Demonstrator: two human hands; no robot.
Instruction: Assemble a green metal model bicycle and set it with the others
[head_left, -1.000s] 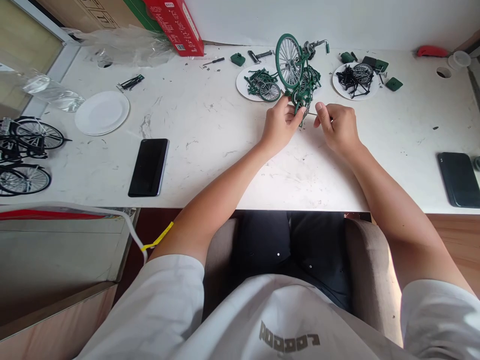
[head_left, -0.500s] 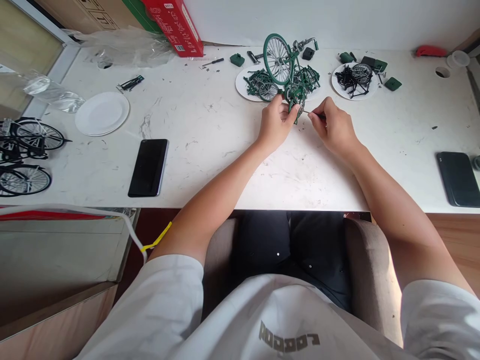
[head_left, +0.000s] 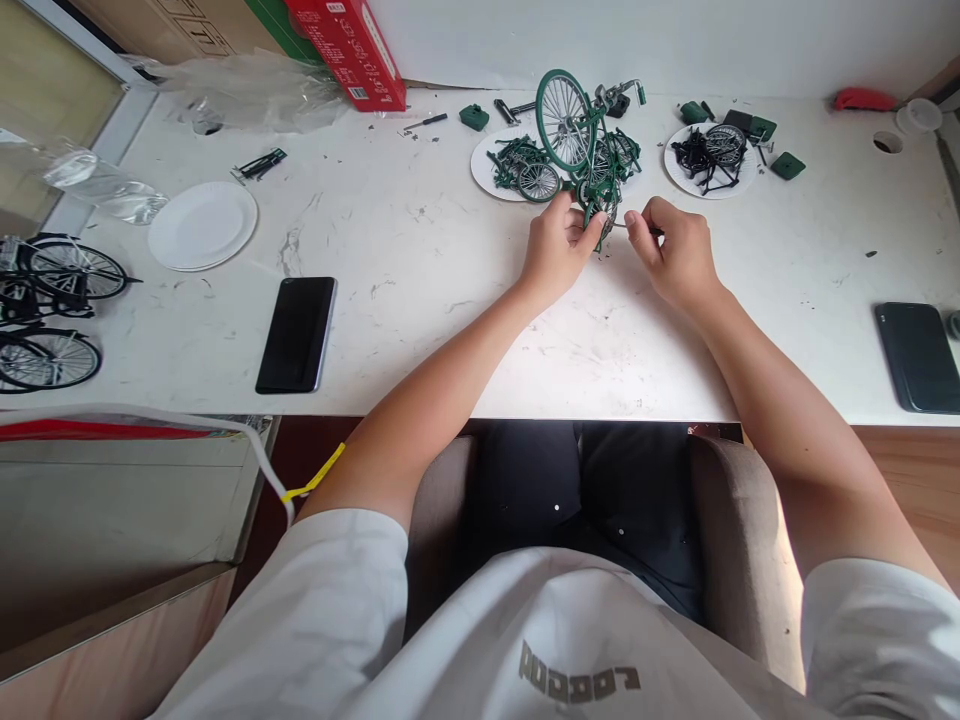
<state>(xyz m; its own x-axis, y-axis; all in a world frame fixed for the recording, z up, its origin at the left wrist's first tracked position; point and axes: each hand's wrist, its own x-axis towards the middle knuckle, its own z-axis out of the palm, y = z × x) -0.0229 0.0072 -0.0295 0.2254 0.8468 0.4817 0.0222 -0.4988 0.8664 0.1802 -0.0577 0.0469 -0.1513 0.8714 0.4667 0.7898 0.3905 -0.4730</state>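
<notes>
Green bicycle (head_left: pixel 598 175): it is lying ahead at twelve o'clock from our seat, overlapping the parts plate (head_left: pixel 482 178); whether it is resting on it, we cannot tell.
Left hand (head_left: pixel 559 245): at the bicycle's seven o'clock, our grip is pinching its near end between thumb and fingers.
Right hand (head_left: pixel 675 245): at its four o'clock, our grip is pinching a thin tool (head_left: pixel 656 232).
Tool tip: it is pointing towards nine o'clock, beside our left thumb; whether it is seating in anything is too small to tell.
Slip risk: if we are pressing off-line, the tip could be skidding into that thumb.
Twist risk: we are steadying only the near end, while the large wheel (head_left: pixel 564 120) and handlebar (head_left: pixel 611 95) are jutting towards twelve, so turning force could be swinging the frame.
Snag risk: loose green parts (head_left: pixel 517 165) are crowding its nine o'clock and could be catching on it.
Loss risk: dark specks (head_left: pixel 871 253) are dotting the desk (head_left: pixel 420 240), so any dropped screw could be blending in.
</notes>
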